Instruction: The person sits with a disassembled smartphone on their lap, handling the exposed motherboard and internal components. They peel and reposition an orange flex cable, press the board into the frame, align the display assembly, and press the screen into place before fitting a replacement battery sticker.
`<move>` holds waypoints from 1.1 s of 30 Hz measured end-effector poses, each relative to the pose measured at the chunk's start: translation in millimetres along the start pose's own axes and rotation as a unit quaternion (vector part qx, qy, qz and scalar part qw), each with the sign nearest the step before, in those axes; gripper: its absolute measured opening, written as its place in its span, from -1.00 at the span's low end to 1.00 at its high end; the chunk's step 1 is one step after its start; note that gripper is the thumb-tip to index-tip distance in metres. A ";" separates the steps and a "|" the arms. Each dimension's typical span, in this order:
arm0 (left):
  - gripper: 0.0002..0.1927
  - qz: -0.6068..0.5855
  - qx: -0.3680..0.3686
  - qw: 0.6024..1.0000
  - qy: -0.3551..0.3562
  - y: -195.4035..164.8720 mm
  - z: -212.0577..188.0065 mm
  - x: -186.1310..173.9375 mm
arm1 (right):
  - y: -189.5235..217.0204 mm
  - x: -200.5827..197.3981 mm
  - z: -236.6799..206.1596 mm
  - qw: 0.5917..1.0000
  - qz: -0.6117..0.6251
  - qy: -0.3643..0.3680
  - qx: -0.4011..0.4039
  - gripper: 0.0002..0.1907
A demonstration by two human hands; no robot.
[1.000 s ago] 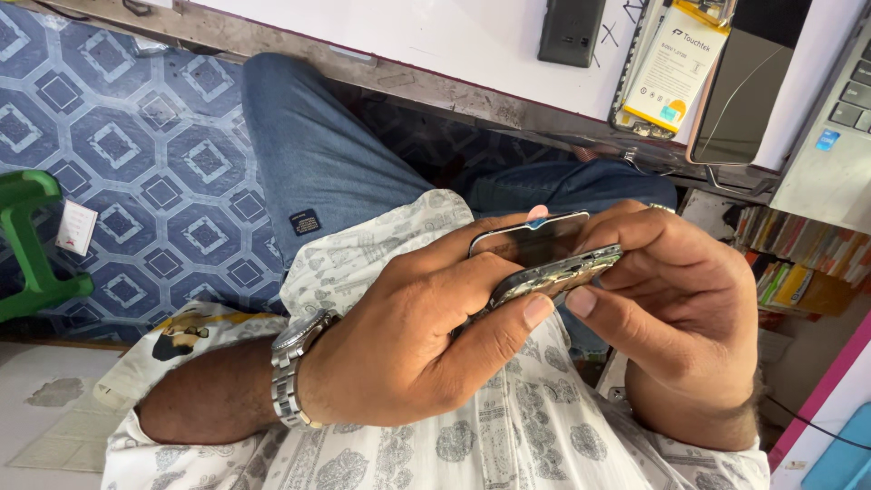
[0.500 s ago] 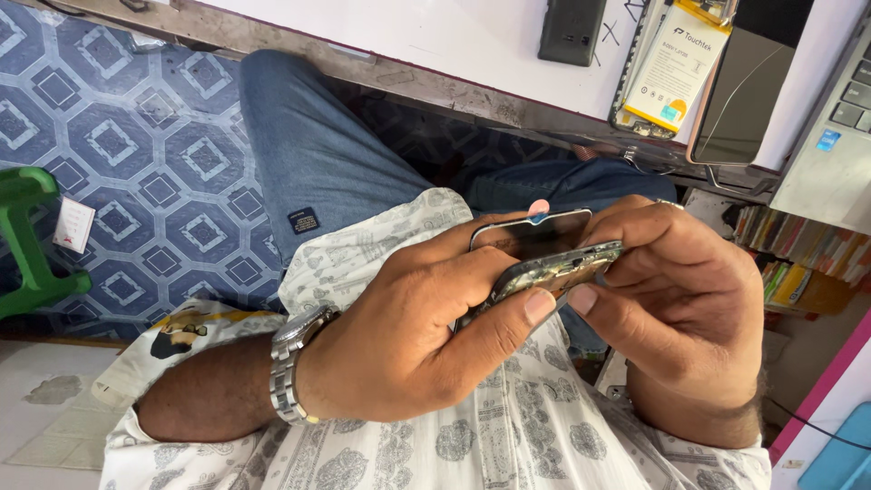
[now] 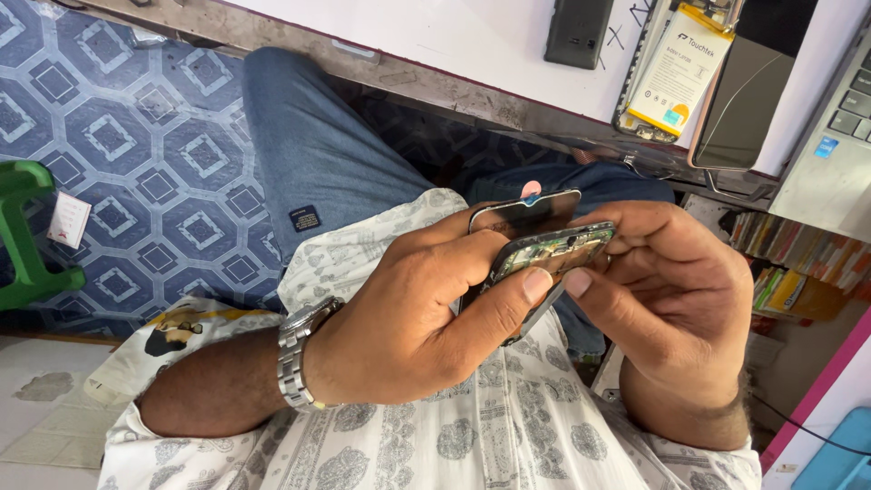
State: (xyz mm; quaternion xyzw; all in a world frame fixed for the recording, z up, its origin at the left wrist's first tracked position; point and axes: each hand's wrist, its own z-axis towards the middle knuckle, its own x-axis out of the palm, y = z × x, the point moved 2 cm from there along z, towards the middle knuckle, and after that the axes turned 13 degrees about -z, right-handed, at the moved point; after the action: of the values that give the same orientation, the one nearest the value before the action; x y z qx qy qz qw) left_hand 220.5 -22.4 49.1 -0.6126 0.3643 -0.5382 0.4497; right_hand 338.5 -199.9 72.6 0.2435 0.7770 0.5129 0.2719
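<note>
A person seated at a workbench grips an opened phone (image 3: 549, 257) over the lap, just right of the frame's centre. The left hand (image 3: 426, 318), entering from 8 o'clock with a steel watch (image 3: 298, 352) on its wrist, is curled tight around the phone's left side, the thumb stretched along the lower edge of the exposed circuit side. The right hand (image 3: 676, 304), coming in from 4 o'clock, is closed over the phone's right end, its thumb tip almost touching the left thumb. A dark glass panel (image 3: 526, 210) stands up behind the phone body toward 12 o'clock, a pink tab at its top edge; whether it is fully parted from the body cannot be told. Both hands sit close above the patterned shirt (image 3: 508, 436), with little gap at 6 o'clock. At 12 o'clock the worn metal edge of the white bench (image 3: 435, 45) runs diagonally across the top, well apart from the hands, with the blue-jeaned knee (image 3: 308, 154) between. On the bench lie a small dark block (image 3: 579, 32), a yellow-labelled flat battery (image 3: 676, 73) and a dark screen panel (image 3: 758, 100), side by side toward 1 o'clock; a laptop (image 3: 839, 145) corner juts in at 2 o'clock. The roomiest stretch is the blue tiled floor (image 3: 118, 136) at 10 o'clock, bounded by a green plastic stool (image 3: 23, 236) at 9 o'clock.
</note>
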 end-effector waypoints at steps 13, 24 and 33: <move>-0.78 0.036 0.014 0.999 0.003 3.8 -1.7 -0.2 | -5.8 -3.5 4.7 0.999 0.042 0.020 0.001 -0.78; -0.78 0.031 0.020 0.999 0.001 5.1 -2.0 0.0 | -15.5 -9.3 11.7 0.994 0.076 0.077 -0.017 -0.83; -0.78 0.019 0.033 0.999 -0.007 8.5 -5.7 -1.3 | -19.7 -7.8 10.1 0.991 0.095 0.089 -0.006 -0.81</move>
State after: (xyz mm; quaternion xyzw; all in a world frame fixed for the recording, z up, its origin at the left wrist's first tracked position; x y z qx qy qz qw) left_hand 215.0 -24.9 40.6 -0.5938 0.3552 -0.5370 0.4825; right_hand 349.0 -205.3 52.4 0.2682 0.7685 0.5604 0.1530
